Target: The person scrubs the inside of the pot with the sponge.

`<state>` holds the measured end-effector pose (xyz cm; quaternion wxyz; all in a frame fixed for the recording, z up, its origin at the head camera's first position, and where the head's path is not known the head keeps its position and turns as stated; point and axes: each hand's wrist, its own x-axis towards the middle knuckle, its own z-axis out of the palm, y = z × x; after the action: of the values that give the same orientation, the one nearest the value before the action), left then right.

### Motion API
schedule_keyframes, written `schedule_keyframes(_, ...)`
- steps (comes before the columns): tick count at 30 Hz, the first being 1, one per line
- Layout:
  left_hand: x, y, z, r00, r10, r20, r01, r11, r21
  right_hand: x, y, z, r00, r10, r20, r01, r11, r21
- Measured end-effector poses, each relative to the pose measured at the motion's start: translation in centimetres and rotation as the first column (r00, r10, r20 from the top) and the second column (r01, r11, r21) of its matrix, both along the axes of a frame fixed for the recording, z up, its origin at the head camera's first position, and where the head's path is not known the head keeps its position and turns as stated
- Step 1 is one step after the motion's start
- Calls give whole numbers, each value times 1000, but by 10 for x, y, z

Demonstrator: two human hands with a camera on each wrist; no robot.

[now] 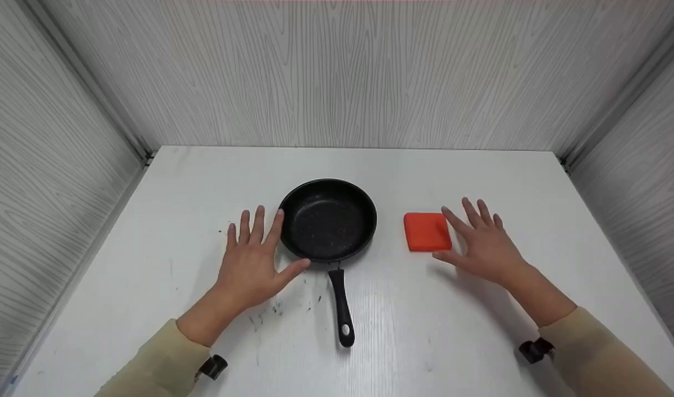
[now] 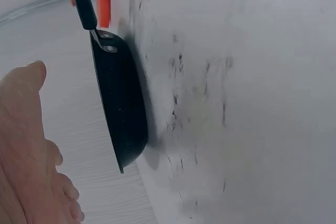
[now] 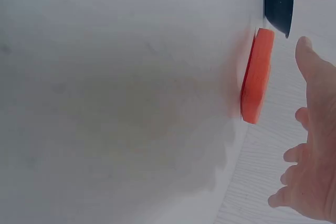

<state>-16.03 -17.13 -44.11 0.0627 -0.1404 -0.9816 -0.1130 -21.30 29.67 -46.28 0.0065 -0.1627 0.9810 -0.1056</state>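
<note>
A black frying pan (image 1: 329,220) lies on the white table with its handle (image 1: 341,309) towards me. My left hand (image 1: 251,267) hovers at the pan's left side, fingers spread and straight; the left wrist view shows a gap between that hand (image 2: 31,150) and the pan (image 2: 119,98). To the right of the pan lies a flat red square (image 1: 425,232), perhaps a folded cloth or a pad. Beside it my right hand (image 1: 488,248) is held with spread fingers. In the right wrist view this hand (image 3: 315,150) stands apart from the red square (image 3: 257,77) and holds nothing.
The white table (image 1: 215,176) carries dark scuff marks left of the pan handle. Wood-grain panels (image 1: 337,71) enclose it at the back and on both sides. A small black band piece (image 1: 213,366) sits at the left wrist, another (image 1: 535,350) at the right.
</note>
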Motion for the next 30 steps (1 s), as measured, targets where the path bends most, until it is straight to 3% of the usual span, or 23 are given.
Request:
schedule_keyframes(7, 13, 14, 2, 999, -31, 19, 29, 995, 91, -9, -4, 1, 999, 45, 19, -44, 999, -29)
schedule_keyframes(12, 25, 23, 2, 997, -47, 65, 33, 979, 199, -17, -8, 3, 997, 70, 42, -69, 997, -32)
schedule_keyframes(22, 48, 37, 3, 983, -77, 169, 7, 924, 383, -31, -13, 1, 984, 152, 93, -145, 986, -77)
schedule_keyframes(30, 58, 42, 6, 953, -130, 274, -25, 866, 499, -37, -17, 0, 968, 206, 143, -187, 974, -130)
